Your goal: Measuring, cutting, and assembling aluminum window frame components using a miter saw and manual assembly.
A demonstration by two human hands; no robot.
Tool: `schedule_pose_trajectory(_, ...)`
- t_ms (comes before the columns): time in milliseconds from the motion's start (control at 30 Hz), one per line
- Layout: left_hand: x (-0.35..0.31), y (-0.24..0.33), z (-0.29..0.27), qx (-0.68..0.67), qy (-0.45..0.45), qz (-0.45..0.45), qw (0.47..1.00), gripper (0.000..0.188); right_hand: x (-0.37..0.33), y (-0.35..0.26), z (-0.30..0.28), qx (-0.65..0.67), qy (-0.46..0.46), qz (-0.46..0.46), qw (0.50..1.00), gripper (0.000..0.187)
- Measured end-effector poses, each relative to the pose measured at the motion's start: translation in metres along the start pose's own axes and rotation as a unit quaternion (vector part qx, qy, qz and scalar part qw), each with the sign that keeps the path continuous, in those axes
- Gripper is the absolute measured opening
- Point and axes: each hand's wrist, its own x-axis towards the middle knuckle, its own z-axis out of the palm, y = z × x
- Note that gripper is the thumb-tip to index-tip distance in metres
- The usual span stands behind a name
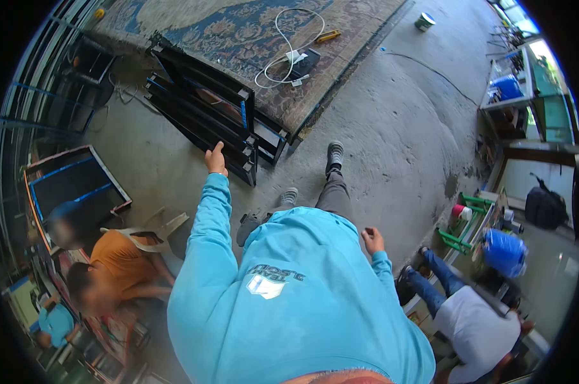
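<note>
My left hand (215, 159) reaches forward to the near edge of a stack of black rectangular frames (197, 121). Its fingers are closed on the edge of the nearest frame, thumb up. The frames stand close together on edge on the concrete floor, against the corner of a patterned rug (238, 38). Strips of blue show on some of their ends. Low at my right side hangs my right hand (372, 240), with nothing in it and its fingers loosely bent and apart.
On the rug lie a white cable (289, 48), a dark flat device (307, 63) and a yellow-handled tool (328, 36). A small can (424, 22) stands beyond. A person in orange (126, 265) sits at left; another in white (475, 326) is at right, near a green metal stand (472, 224).
</note>
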Motion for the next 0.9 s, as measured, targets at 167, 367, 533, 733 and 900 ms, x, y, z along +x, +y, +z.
schedule_pose_trajectory(167, -0.026, 0.009, 0.005, -0.062, 0.024, 0.007, 0.998, 0.038, 0.147, -0.116, -0.078, -0.044, -0.029, -0.099, 0.994, 0.042)
schedule_pose_trajectory(367, -0.037, -0.009, 0.017, 0.166, 0.172, 0.011, 0.971, 0.056, 0.316, -0.287, -0.145, -0.060, -0.038, -0.323, 0.944, 0.042)
schedule_pose_trajectory(533, -0.054, -0.019, 0.024, 0.111, 0.211, 0.008, 0.971, 0.060, 0.386, -0.413, -0.165, -0.058, -0.098, -0.409, 0.906, 0.041)
schedule_pose_trajectory(733, -0.074, 0.000, 0.014, 0.035, 0.201, -0.025, 0.979, 0.063, 0.374, -0.473, -0.139, -0.061, -0.176, -0.465, 0.866, 0.041)
schedule_pose_trajectory(900, -0.082, -0.005, -0.021, 0.089, 0.275, 0.021, 0.957, 0.071, 0.348, -0.462, -0.132, -0.138, -0.228, -0.482, 0.834, 0.041)
